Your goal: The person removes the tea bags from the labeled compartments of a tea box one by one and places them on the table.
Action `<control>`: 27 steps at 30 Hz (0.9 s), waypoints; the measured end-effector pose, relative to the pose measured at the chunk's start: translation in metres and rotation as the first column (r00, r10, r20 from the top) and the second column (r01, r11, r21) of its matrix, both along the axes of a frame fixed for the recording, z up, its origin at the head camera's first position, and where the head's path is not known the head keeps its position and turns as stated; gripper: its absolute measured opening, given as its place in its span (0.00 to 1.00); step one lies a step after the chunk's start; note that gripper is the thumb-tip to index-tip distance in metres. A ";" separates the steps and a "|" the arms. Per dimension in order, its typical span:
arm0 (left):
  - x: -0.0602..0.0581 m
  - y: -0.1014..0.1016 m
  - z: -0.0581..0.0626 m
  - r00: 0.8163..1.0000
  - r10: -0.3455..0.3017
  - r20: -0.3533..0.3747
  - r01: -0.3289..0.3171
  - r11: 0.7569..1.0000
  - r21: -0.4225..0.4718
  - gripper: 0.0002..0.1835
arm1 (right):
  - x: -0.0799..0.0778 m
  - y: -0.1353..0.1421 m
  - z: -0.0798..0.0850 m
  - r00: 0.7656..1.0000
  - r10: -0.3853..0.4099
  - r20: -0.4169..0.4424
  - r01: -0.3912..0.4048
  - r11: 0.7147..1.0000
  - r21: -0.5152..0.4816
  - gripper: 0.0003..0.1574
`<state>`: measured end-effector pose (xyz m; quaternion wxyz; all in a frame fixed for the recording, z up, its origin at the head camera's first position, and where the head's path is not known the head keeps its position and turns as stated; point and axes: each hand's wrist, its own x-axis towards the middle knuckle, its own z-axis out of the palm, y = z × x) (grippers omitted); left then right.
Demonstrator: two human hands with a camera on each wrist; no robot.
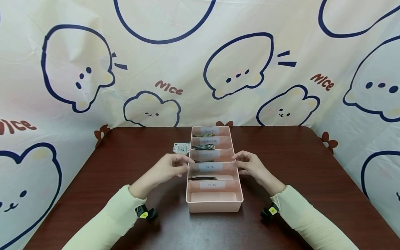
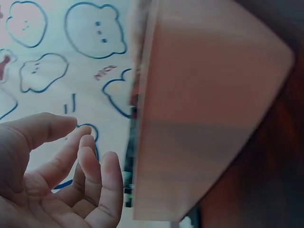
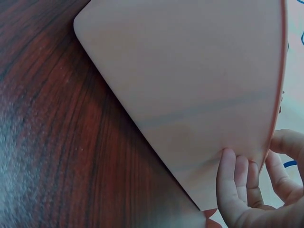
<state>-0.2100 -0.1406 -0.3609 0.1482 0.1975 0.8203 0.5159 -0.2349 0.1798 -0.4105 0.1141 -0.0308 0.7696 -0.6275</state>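
A long pink divided storage box (image 1: 215,207) stands on the table, its compartments lined up front to back with a white label in each. A dark sachet (image 1: 203,178) lies in the second compartment from the front; green foil sachets (image 1: 203,147) lie farther back. At the box's left rim is my left hand (image 1: 170,166), fingers loosely bent and nothing between them in the left wrist view. On the opposite side, my right hand (image 1: 250,165) touches the box near its rim. Several of its fingers (image 3: 228,171) rest against the outer side wall in the right wrist view.
Left of the box, toward the back, a small pale printed packet (image 1: 181,148) lies on the dark wooden table (image 1: 140,142). A cartoon-printed cloth (image 1: 193,69) hangs behind and along both sides. Each wrist wears a black camera on a strap.
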 end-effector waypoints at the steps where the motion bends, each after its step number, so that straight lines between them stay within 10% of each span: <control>1: 0.001 0.001 -0.003 1.000 -0.010 -0.004 0.010 1.000 -0.013 0.13 | 0.000 0.000 0.000 1.000 0.000 0.000 0.000 1.000 0.002 0.20; 11: 0.009 0.005 -0.018 0.995 -0.101 -0.023 0.099 0.990 -0.096 0.11 | 0.000 0.000 0.000 1.000 -0.008 0.001 0.008 1.000 0.000 0.16; 27: 0.008 0.012 -0.020 0.992 -0.067 -0.103 0.040 0.968 -0.249 0.08 | 0.000 0.000 -0.001 1.000 -0.015 0.004 0.015 1.000 -0.003 0.16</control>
